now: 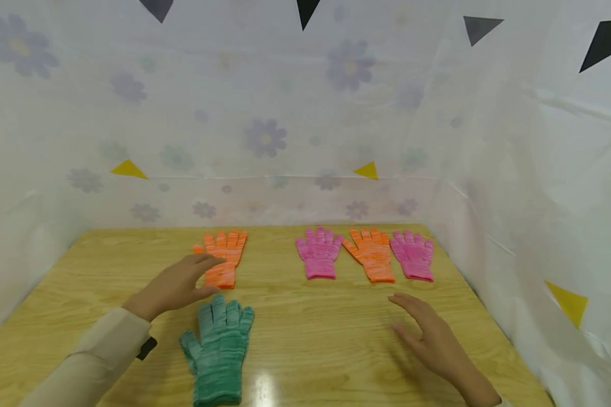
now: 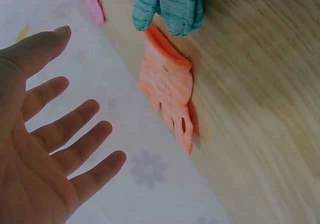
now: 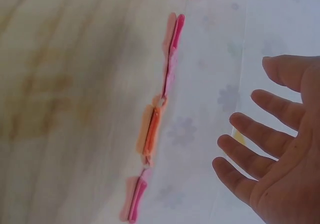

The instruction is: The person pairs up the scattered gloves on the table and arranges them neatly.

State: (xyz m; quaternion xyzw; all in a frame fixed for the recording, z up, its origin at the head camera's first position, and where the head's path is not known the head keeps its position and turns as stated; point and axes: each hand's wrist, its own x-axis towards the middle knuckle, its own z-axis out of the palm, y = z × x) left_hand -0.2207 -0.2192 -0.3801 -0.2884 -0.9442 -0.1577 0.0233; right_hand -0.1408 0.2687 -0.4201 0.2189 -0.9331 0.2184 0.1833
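A green knit glove (image 1: 219, 356) lies flat at the front left of the table, fingers pointing away. My left hand (image 1: 180, 285) hovers just beyond its fingertips, partly covering an orange glove (image 1: 226, 263) behind it. In the left wrist view the fingers are spread and the palm holds nothing. My right hand (image 1: 433, 339) is over the right side of the table, its fingers relaxed and apart, holding nothing. Ahead of it, along the far edge, lie a pink glove (image 1: 319, 254), a second orange glove (image 1: 374, 257) and another pink glove (image 1: 412, 256).
The wooden table (image 1: 305, 339) ends in front of a white flowered curtain (image 1: 265, 102) at the back. White sheeting (image 1: 565, 186) hangs along the right side too. Yellow and dark triangles mark the sheeting. A dark band (image 1: 146, 347) shows at my left sleeve.
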